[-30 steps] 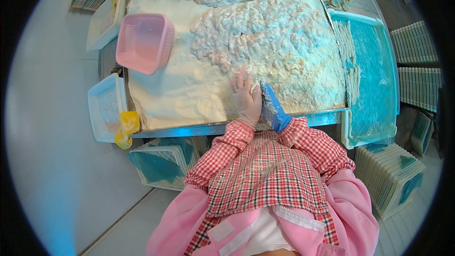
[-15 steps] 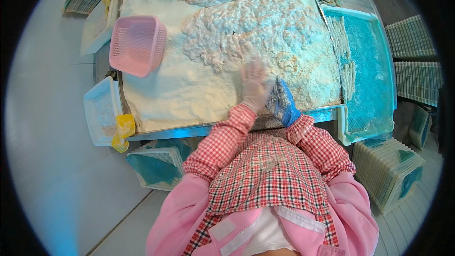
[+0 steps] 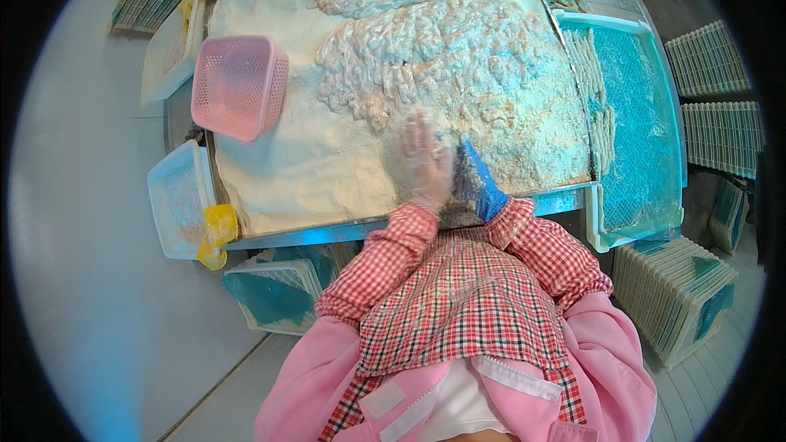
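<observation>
Now, left hand point(image 3: 423, 165): my clear-gloved fingers lay spread flat, gripping nothing, on crumb at the six o'clock edge of the big heap point(image 3: 442, 57).
Right hand point(image 3: 479, 182): blue-gloved, just beside at three o'clock; grip hidden, I couldn't tell.
Done: one row of coated pieces point(image 3: 591, 90) lay on the teal tray point(image 3: 647, 123) at three o'clock.
Left: most of the heap, I judged.
</observation>
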A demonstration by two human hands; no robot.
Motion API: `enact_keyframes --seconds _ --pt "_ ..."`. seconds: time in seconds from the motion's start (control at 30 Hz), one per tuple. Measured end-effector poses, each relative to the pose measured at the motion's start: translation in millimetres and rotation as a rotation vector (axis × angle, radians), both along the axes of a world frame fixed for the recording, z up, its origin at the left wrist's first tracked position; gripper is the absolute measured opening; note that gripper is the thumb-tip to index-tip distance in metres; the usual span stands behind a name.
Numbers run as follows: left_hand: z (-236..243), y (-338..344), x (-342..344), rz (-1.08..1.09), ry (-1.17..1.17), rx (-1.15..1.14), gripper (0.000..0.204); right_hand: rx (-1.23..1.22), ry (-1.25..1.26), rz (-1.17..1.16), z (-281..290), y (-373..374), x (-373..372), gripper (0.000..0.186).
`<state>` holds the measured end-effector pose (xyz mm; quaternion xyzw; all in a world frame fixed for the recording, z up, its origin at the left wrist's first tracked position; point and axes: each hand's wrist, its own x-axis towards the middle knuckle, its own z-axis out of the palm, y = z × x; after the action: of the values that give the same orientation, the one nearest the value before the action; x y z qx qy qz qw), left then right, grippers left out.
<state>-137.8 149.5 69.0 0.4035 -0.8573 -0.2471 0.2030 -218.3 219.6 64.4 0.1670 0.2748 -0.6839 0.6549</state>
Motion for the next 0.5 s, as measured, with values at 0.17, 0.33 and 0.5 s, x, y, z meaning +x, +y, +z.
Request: enact_keyframes --seconds 0.17,0.33,0.5 --pt "-11.2 31.3 -18.3 -0.413 0.177 -0.172 0.059 -0.106 0.09 0.027 -33.2 18.7 -5.5 0.048" --pt "-50.9 -21.9 15.1 -0.068 -0.19 -0.181 0.069 -0.018 0.214 0.202 -31.1 26.5 -10.2 0.035" --pt "-22.3 -36.4 59.2 0.075 -0.731 0.153 0.061 0.101 0.354 0.087 -14.6 7.9 -8.8 0.02"
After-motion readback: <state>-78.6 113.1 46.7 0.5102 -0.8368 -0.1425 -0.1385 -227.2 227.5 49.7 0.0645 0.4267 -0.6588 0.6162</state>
